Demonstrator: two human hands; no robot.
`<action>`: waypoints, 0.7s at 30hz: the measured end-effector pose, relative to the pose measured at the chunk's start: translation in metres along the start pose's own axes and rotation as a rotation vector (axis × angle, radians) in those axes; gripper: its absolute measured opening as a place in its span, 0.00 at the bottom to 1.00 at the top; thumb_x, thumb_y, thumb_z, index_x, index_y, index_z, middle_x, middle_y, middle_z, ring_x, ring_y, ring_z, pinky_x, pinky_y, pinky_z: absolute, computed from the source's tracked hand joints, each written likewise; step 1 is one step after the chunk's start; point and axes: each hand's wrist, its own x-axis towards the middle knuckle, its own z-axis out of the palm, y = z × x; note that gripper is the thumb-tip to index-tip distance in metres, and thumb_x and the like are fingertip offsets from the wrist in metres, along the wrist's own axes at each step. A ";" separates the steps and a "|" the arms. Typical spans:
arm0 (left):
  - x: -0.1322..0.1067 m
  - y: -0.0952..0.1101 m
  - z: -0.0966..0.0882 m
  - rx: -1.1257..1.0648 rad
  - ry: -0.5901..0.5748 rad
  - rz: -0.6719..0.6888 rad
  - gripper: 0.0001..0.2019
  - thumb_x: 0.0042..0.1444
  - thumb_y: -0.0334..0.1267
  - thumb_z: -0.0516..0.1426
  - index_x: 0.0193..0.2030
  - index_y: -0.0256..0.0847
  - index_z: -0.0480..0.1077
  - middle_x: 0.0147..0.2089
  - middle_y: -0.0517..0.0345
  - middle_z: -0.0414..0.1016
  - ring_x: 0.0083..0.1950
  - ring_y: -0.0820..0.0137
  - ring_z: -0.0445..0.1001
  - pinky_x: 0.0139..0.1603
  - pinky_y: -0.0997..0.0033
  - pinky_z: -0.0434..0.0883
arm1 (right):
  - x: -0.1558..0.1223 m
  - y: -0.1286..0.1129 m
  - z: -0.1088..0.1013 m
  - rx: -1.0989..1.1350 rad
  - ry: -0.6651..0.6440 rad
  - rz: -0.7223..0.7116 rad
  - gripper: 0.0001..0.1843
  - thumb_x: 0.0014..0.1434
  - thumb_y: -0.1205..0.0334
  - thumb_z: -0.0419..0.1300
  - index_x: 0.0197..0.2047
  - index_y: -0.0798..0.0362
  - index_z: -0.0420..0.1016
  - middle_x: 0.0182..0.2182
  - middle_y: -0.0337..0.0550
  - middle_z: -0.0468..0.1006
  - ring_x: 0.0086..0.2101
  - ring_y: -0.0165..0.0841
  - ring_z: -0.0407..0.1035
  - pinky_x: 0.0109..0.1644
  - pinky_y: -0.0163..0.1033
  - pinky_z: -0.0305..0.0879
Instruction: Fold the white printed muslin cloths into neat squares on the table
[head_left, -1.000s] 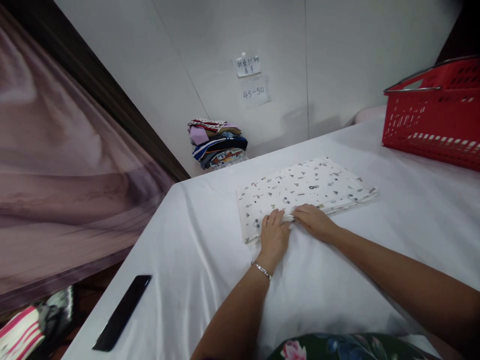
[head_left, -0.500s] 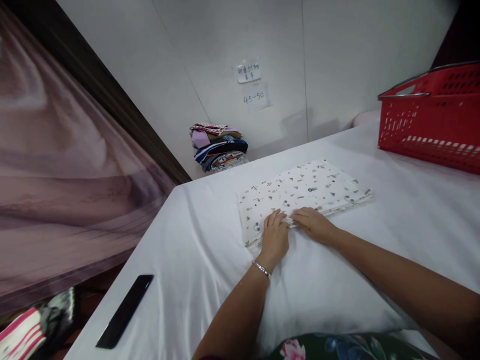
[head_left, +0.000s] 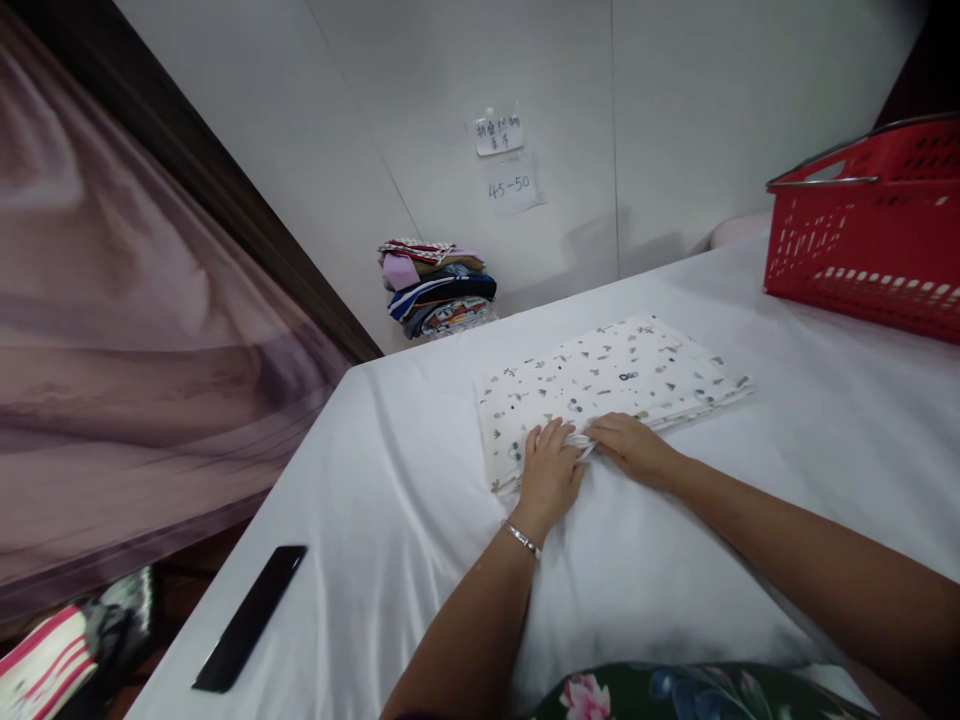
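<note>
A folded white cloth (head_left: 615, 375) with small printed shapes lies flat on the white-covered table (head_left: 750, 560). My left hand (head_left: 550, 470), with a thin bracelet at the wrist, rests on the cloth's near edge, fingers together and pinching the edge. My right hand (head_left: 630, 447) grips the same near edge just to the right, fingers curled over the hem. The two hands touch each other at the thumbs.
A stack of folded coloured cloths (head_left: 436, 288) sits at the back by the wall. A red plastic basket (head_left: 870, 235) stands at the far right. A black phone (head_left: 250, 617) lies near the table's left edge. Two paper notes (head_left: 504, 158) hang on the wall.
Both hands stay on the cloth's near edge; only the view has shifted slightly.
</note>
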 end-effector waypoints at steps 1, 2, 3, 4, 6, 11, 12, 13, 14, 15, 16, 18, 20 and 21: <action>-0.002 0.000 0.000 0.020 -0.008 0.004 0.04 0.55 0.33 0.56 0.37 0.42 0.70 0.58 0.54 0.65 0.65 0.61 0.54 0.63 0.47 0.53 | 0.000 0.000 0.000 -0.008 0.000 -0.001 0.15 0.62 0.67 0.48 0.47 0.53 0.71 0.41 0.50 0.74 0.42 0.37 0.66 0.46 0.45 0.63; -0.004 -0.001 -0.001 0.044 -0.013 0.007 0.04 0.55 0.31 0.56 0.37 0.42 0.69 0.59 0.54 0.64 0.65 0.60 0.53 0.63 0.48 0.53 | 0.000 0.000 0.000 -0.017 0.001 -0.002 0.15 0.62 0.67 0.47 0.47 0.54 0.71 0.41 0.50 0.74 0.42 0.38 0.66 0.45 0.45 0.63; -0.006 -0.001 -0.001 0.071 -0.014 0.007 0.06 0.55 0.29 0.54 0.37 0.41 0.69 0.59 0.54 0.64 0.65 0.60 0.53 0.63 0.48 0.54 | 0.000 0.000 0.000 -0.027 0.004 -0.003 0.15 0.62 0.67 0.47 0.47 0.54 0.71 0.41 0.50 0.74 0.42 0.38 0.66 0.45 0.45 0.63; -0.008 -0.002 -0.001 0.099 -0.013 0.003 0.07 0.55 0.26 0.53 0.37 0.41 0.69 0.59 0.53 0.64 0.65 0.60 0.52 0.63 0.48 0.54 | -0.001 0.000 0.000 -0.035 0.007 -0.002 0.15 0.63 0.66 0.47 0.47 0.55 0.72 0.41 0.50 0.74 0.41 0.38 0.66 0.45 0.45 0.63; -0.012 -0.004 -0.002 0.143 -0.009 -0.006 0.10 0.54 0.23 0.50 0.36 0.40 0.69 0.58 0.52 0.65 0.65 0.60 0.53 0.62 0.48 0.55 | -0.001 -0.001 0.000 -0.041 0.007 0.001 0.15 0.63 0.66 0.46 0.46 0.54 0.72 0.40 0.50 0.74 0.41 0.38 0.66 0.44 0.45 0.63; -0.015 -0.010 -0.008 0.157 -0.001 0.015 0.11 0.54 0.23 0.50 0.38 0.40 0.69 0.52 0.52 0.69 0.60 0.62 0.60 0.61 0.51 0.57 | -0.001 0.000 0.001 -0.021 0.014 0.001 0.15 0.62 0.66 0.47 0.47 0.53 0.72 0.40 0.49 0.74 0.40 0.37 0.66 0.43 0.44 0.63; -0.016 -0.010 -0.010 0.153 -0.001 0.019 0.11 0.55 0.24 0.50 0.38 0.41 0.69 0.51 0.53 0.70 0.58 0.64 0.63 0.60 0.51 0.58 | -0.001 0.001 0.001 -0.017 0.014 -0.004 0.15 0.62 0.66 0.47 0.47 0.53 0.72 0.40 0.49 0.74 0.40 0.37 0.66 0.43 0.44 0.63; -0.016 -0.011 -0.011 0.149 -0.003 0.021 0.10 0.55 0.24 0.50 0.38 0.41 0.68 0.50 0.54 0.71 0.56 0.65 0.65 0.60 0.52 0.58 | -0.001 0.001 0.001 -0.014 0.012 -0.010 0.16 0.62 0.66 0.47 0.47 0.53 0.72 0.40 0.49 0.74 0.40 0.37 0.66 0.43 0.44 0.63; -0.017 -0.011 -0.011 0.146 -0.007 0.026 0.10 0.54 0.24 0.50 0.37 0.41 0.68 0.50 0.54 0.71 0.54 0.65 0.66 0.59 0.53 0.59 | -0.001 0.001 0.001 -0.015 0.009 -0.016 0.15 0.63 0.66 0.47 0.47 0.53 0.72 0.40 0.49 0.74 0.40 0.37 0.66 0.43 0.44 0.63; -0.019 -0.011 -0.012 0.143 -0.012 0.031 0.10 0.54 0.24 0.50 0.37 0.42 0.68 0.50 0.54 0.71 0.53 0.66 0.67 0.58 0.53 0.59 | -0.001 0.001 0.001 -0.020 0.004 -0.022 0.15 0.63 0.65 0.47 0.47 0.53 0.72 0.40 0.49 0.74 0.40 0.37 0.66 0.43 0.44 0.63; -0.020 -0.012 -0.012 0.140 -0.015 0.034 0.11 0.54 0.23 0.50 0.37 0.42 0.68 0.50 0.54 0.71 0.52 0.66 0.67 0.58 0.53 0.60 | -0.001 0.000 0.001 -0.031 -0.001 -0.026 0.15 0.63 0.65 0.47 0.46 0.53 0.72 0.40 0.49 0.74 0.41 0.37 0.66 0.44 0.44 0.63; -0.023 -0.011 -0.012 0.126 -0.005 0.026 0.11 0.54 0.24 0.50 0.38 0.42 0.68 0.51 0.54 0.70 0.53 0.66 0.67 0.57 0.54 0.60 | -0.001 -0.001 0.002 -0.063 -0.009 -0.029 0.13 0.62 0.65 0.49 0.46 0.53 0.72 0.42 0.50 0.74 0.42 0.38 0.66 0.44 0.45 0.62; -0.024 -0.011 -0.011 0.105 0.020 0.006 0.10 0.54 0.24 0.50 0.38 0.42 0.68 0.51 0.54 0.70 0.53 0.66 0.66 0.57 0.55 0.60 | -0.002 -0.004 0.003 -0.096 -0.010 -0.025 0.13 0.61 0.66 0.51 0.46 0.53 0.72 0.43 0.49 0.73 0.43 0.40 0.65 0.46 0.45 0.62; -0.025 -0.010 -0.011 0.093 0.037 -0.003 0.10 0.54 0.24 0.51 0.37 0.42 0.68 0.52 0.55 0.70 0.54 0.66 0.65 0.57 0.56 0.61 | -0.001 -0.006 0.004 -0.107 -0.009 -0.024 0.13 0.61 0.66 0.51 0.47 0.53 0.71 0.43 0.49 0.73 0.44 0.40 0.65 0.46 0.46 0.62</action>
